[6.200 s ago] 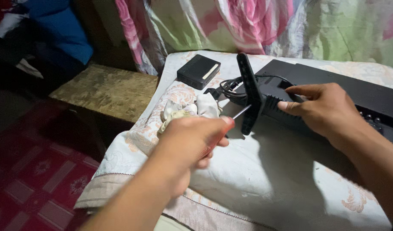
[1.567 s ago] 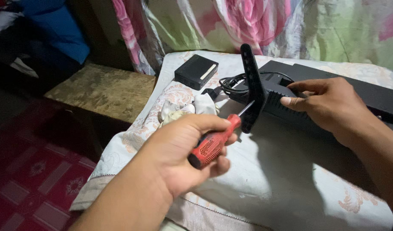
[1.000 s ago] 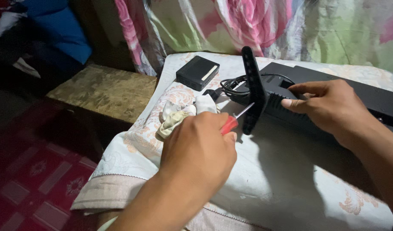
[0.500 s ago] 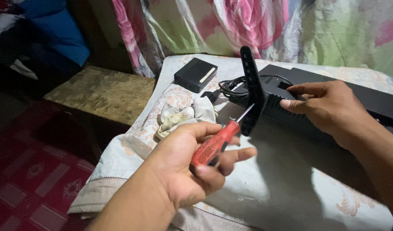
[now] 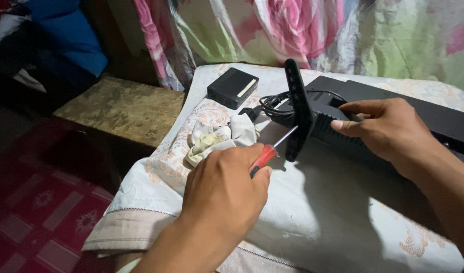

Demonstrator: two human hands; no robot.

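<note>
Screwdriver with a red handle sits in the left hand, low in the middle of the frame; the fingers are curled tight around the handle, so only its front end and the thin metal shaft show. The shaft slants up and to the right, its tip reaching the upright black stand base of a black monitor that lies face down on the bed. I cannot tell whether the tip is seated in a screw.

To the right of centre, the right hand rests on the monitor's back just beside the stand, fingers stretched forward and pressed against the dark casing. A coiled black cable lies behind the stand, near a small black box. A crumpled pale cloth lies just above the left hand. A flowered curtain hangs across the top of the frame.
</note>
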